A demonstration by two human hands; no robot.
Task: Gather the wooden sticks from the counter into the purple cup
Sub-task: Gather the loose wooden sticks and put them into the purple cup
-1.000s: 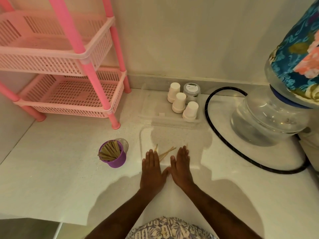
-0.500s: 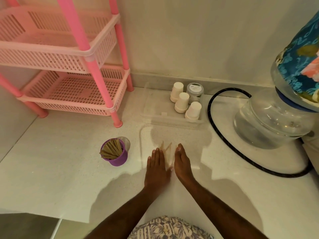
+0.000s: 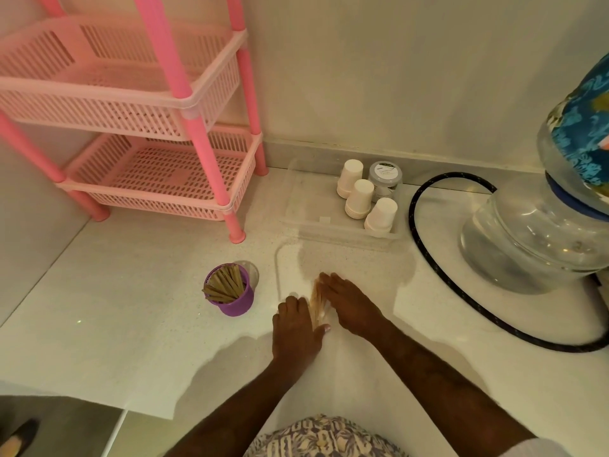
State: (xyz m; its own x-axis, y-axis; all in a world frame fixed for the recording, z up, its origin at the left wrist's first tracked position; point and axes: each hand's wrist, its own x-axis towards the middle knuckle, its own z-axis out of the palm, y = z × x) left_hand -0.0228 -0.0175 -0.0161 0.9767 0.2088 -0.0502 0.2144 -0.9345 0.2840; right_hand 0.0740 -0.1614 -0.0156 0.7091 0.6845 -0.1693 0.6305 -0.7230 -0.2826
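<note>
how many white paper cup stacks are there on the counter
3. All stand upside down in the clear tray by the wall: one at the back, one in the middle, one nearest the hands. The grey-lidded jar could hide more.

A pale cream wall (image 3: 395, 67) fills the top of the frame, meeting the white speckled surface (image 3: 115, 324) along a low grey skirting strip (image 3: 329, 150). A pink two-tier plastic rack (image 3: 138, 103) stands in the upper left. Darker floor (image 3: 59, 427) shows at the lower left corner. Soft warm light casts blurred shadows toward the bottom centre.
</note>
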